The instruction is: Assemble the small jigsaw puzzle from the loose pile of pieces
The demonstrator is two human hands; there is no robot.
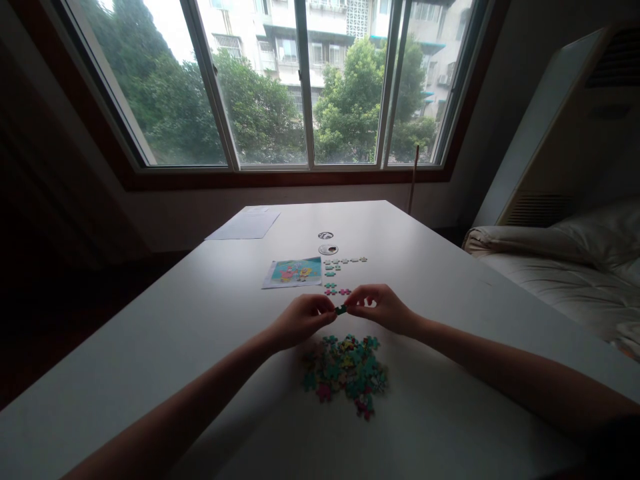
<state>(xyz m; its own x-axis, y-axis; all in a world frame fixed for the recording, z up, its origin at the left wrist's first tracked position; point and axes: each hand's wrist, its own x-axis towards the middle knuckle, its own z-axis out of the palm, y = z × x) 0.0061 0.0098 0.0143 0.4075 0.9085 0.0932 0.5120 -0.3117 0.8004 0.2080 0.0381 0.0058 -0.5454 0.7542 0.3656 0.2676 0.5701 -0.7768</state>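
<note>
Between my two hands is a dark green jigsaw puzzle piece (341, 309), raised above the table. My left hand (303, 319) pinches its left end between thumb and fingers. From the other side, my right hand (383, 308) pinches its right end. Nearer to me lies a loose pile of puzzle pieces (350, 367), mostly teal and green with some pink and yellow. Just beyond my hands, several pieces (331, 273) are set out in short rows, pink ones closest. Left of those rows lies a printed picture sheet (295, 272) with colourful cartoon figures.
Two round items (328, 250) lie on the white table (210, 320) behind the rows. At the far left corner are pale paper sheets (243, 224). A light sofa (545, 257) stands along the right, and a window (270, 100) spans the wall ahead.
</note>
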